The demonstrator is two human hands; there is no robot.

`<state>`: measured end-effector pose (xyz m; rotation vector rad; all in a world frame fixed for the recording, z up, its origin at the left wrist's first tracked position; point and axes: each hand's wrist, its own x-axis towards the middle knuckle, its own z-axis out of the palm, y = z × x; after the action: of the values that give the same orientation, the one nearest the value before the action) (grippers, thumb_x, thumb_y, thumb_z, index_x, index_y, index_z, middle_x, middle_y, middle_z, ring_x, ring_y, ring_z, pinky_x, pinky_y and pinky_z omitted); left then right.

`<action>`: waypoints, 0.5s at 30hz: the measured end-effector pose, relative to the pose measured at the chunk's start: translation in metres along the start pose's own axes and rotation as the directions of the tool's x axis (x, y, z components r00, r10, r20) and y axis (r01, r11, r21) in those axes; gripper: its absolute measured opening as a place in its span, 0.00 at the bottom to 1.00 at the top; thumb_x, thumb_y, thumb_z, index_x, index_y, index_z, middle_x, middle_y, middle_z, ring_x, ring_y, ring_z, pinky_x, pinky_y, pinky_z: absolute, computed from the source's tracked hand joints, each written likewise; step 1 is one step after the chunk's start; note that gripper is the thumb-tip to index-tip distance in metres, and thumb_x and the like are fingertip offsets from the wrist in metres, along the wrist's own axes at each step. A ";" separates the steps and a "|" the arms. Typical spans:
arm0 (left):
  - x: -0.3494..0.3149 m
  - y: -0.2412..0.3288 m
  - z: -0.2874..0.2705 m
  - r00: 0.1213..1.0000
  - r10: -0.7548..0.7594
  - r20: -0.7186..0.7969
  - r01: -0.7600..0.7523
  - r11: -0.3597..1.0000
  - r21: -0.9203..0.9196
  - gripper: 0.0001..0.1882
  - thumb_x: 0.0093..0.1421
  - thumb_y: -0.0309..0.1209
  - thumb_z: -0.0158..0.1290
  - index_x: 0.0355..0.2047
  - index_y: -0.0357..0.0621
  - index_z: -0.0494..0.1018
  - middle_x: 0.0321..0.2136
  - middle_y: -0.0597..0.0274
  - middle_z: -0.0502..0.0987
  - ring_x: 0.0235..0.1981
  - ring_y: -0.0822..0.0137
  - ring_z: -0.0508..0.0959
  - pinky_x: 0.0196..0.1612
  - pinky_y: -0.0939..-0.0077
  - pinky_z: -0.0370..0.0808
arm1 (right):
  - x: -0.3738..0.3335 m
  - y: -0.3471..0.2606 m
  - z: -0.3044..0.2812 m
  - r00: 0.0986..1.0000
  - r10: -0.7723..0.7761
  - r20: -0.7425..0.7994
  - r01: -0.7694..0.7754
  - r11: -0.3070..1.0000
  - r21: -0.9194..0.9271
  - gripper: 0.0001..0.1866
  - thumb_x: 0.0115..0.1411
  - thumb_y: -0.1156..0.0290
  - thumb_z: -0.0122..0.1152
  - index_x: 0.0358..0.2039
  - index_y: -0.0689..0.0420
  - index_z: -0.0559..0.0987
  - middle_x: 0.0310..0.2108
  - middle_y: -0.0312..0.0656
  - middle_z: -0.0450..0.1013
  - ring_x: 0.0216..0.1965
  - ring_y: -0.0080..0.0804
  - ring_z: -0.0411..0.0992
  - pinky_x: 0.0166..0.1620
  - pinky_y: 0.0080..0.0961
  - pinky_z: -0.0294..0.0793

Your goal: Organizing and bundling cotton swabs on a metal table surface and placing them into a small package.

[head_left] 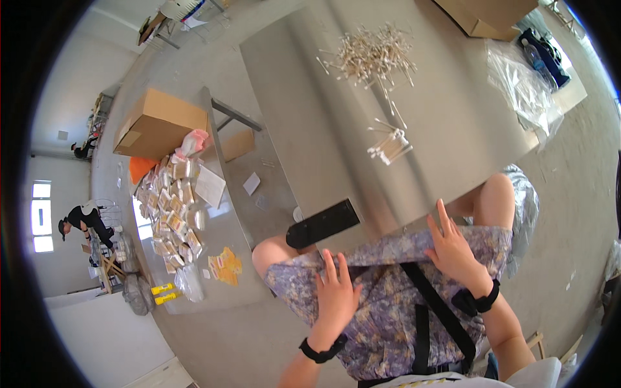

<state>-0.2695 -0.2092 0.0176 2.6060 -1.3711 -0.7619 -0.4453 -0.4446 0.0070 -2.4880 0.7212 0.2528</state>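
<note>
Both of my hands are over my lap, against a purple floral garment. My left hand lies on the cloth with its fingers stretched out, holding nothing that I can see. Resting near the cloth's upper edge, my right hand has its fingers spread and pointing at the table. Ahead stands a grey metal table. A large loose pile of cotton swabs is at its far part, and a small bunch of cotton swabs lies closer to me. A flat black object sits at the table's near left corner.
To the left, a lower surface bears many small packs, yellow labels and a cardboard box. Clear plastic film, a water bottle and another carton are at far right. A person bends over in the left background.
</note>
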 end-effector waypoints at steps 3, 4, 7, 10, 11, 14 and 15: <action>0.002 0.011 0.009 1.000 0.014 -0.007 -0.013 0.994 0.105 0.48 0.57 0.39 0.64 0.67 0.23 0.50 0.68 0.20 0.40 0.61 0.29 0.66 0.61 0.45 0.66 | 0.002 0.004 0.001 1.000 -0.016 -0.010 0.016 1.000 -0.018 0.41 0.52 0.70 0.71 0.64 0.68 0.63 0.73 0.63 0.37 0.65 0.59 0.61 0.66 0.46 0.64; 0.003 0.013 0.011 1.000 0.003 0.007 -0.004 0.992 0.126 0.49 0.57 0.40 0.64 0.67 0.22 0.50 0.68 0.18 0.40 0.59 0.29 0.68 0.60 0.47 0.68 | 0.002 0.005 0.002 1.000 -0.010 -0.004 0.010 1.000 -0.026 0.41 0.51 0.70 0.72 0.64 0.67 0.64 0.73 0.63 0.36 0.65 0.59 0.61 0.66 0.45 0.65; 0.007 0.017 0.011 1.000 0.014 -0.011 -0.014 0.998 0.067 0.48 0.57 0.40 0.64 0.65 0.19 0.52 0.67 0.16 0.42 0.54 0.29 0.72 0.56 0.55 0.73 | -0.001 0.011 0.000 1.000 0.003 0.006 -0.003 1.000 -0.019 0.40 0.49 0.71 0.72 0.62 0.66 0.67 0.73 0.62 0.36 0.64 0.58 0.63 0.62 0.45 0.68; 0.006 0.013 0.005 1.000 0.012 -0.020 -0.012 0.999 0.043 0.46 0.58 0.41 0.64 0.65 0.22 0.54 0.67 0.18 0.45 0.51 0.30 0.75 0.53 0.56 0.75 | 0.001 0.012 0.003 1.000 -0.002 0.012 0.002 1.000 -0.001 0.38 0.49 0.72 0.72 0.61 0.66 0.69 0.73 0.62 0.35 0.62 0.58 0.65 0.60 0.44 0.71; 0.004 0.010 0.003 1.000 0.004 -0.022 -0.004 1.000 0.024 0.45 0.58 0.41 0.63 0.65 0.25 0.56 0.67 0.19 0.46 0.49 0.31 0.76 0.51 0.56 0.77 | 0.002 0.011 0.005 1.000 -0.010 0.013 0.011 1.000 -0.006 0.37 0.48 0.73 0.72 0.60 0.66 0.70 0.73 0.62 0.35 0.60 0.59 0.67 0.58 0.43 0.73; 0.002 -0.006 -0.003 0.995 0.053 -0.085 -0.052 0.999 0.013 0.38 0.59 0.41 0.62 0.63 0.32 0.63 0.67 0.26 0.54 0.45 0.35 0.79 0.45 0.58 0.79 | 0.009 0.007 0.007 0.998 0.021 0.051 -0.020 0.999 -0.033 0.36 0.48 0.74 0.71 0.59 0.66 0.71 0.74 0.62 0.34 0.57 0.60 0.70 0.53 0.42 0.76; 0.002 -0.008 -0.010 0.995 -0.012 -0.098 0.009 0.999 -0.035 0.30 0.60 0.41 0.61 0.58 0.37 0.70 0.64 0.37 0.65 0.40 0.44 0.82 0.41 0.62 0.80 | 0.011 0.007 0.005 0.998 0.023 0.059 -0.023 1.000 -0.012 0.36 0.48 0.74 0.71 0.59 0.67 0.71 0.74 0.62 0.34 0.55 0.59 0.71 0.50 0.42 0.78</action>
<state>-0.2578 -0.2072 0.0236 2.5888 -1.3074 -0.6437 -0.4402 -0.4515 -0.0032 -2.4731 0.7265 0.3377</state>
